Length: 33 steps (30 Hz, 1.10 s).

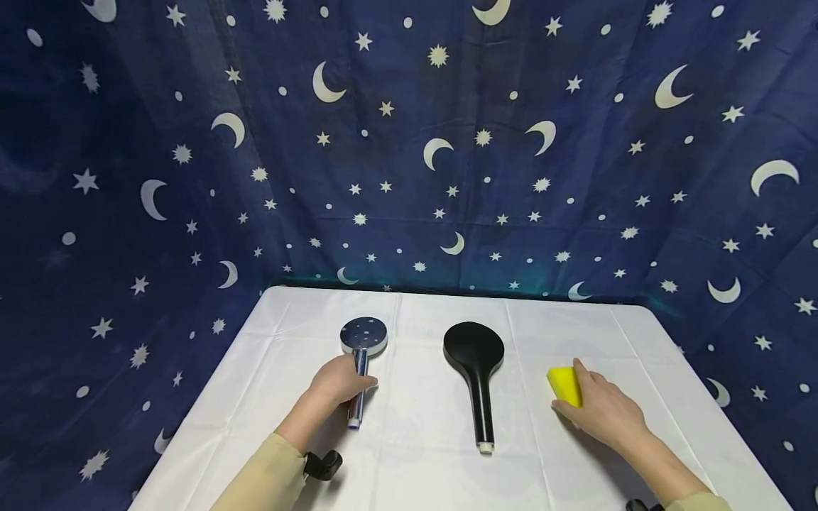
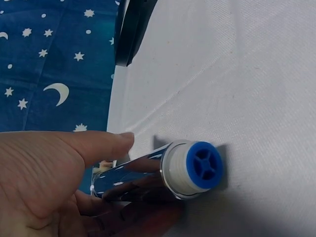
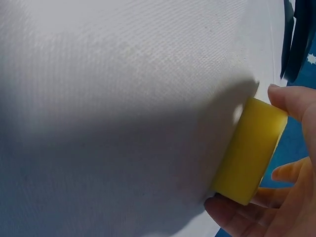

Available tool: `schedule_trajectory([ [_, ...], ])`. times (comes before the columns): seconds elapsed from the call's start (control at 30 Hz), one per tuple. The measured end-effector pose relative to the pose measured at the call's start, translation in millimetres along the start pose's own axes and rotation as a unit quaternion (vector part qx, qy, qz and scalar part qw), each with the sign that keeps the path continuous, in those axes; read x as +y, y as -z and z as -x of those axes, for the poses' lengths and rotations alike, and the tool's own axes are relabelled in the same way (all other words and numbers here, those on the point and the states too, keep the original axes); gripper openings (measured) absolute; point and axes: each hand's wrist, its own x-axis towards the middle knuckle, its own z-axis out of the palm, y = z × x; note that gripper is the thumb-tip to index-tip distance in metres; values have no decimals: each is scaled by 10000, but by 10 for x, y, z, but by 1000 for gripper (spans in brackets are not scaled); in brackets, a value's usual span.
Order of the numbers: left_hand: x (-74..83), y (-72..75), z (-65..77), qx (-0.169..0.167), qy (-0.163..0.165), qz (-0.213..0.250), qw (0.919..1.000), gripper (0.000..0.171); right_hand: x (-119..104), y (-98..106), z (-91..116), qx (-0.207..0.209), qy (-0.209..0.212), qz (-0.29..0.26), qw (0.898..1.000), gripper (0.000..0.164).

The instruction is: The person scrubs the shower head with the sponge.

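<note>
On the left of the table lies a chrome shower head (image 1: 364,333), its round face toward the back. My left hand (image 1: 341,380) is at its handle, the thumb reaching across in the head view. In the left wrist view the handle (image 2: 133,180) runs between thumb and fingers, its threaded end with a blue insert facing the camera; the fingers are partly hidden beneath it. At the right, my right hand (image 1: 603,408) holds a yellow sponge (image 1: 565,385) by opposite ends. The right wrist view shows the thumb at one end of the sponge (image 3: 252,150) and fingertips at the other.
Between the hands a black shower head (image 1: 474,348) lies on the white-covered table (image 1: 422,397), handle toward me. A dark blue curtain (image 1: 409,163) with moons and stars hangs behind the table and along both sides.
</note>
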Motion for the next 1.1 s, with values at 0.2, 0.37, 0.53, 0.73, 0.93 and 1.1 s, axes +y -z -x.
schedule_trajectory([
  [0.2,-7,9,5,48,-8,109,9999,29,-33,22,-22,50,-53,-77,9999,104],
  [0.37,-24,16,1,63,-102,267,9996,27,-60,44,-38,71,-158,-220,9996,104],
  [0.53,-82,-10,-12,107,-167,326,9993,27,-59,21,-25,139,-181,-445,9988,106],
  [0.73,-148,11,19,265,-318,382,9984,27,-8,-10,-13,222,-27,-578,9981,105],
  [0.93,-125,125,63,300,-377,269,9985,36,66,17,-60,302,365,-495,9977,101],
  [1.1,-57,201,86,326,-570,20,9978,41,126,91,-78,388,737,-425,9956,96],
])
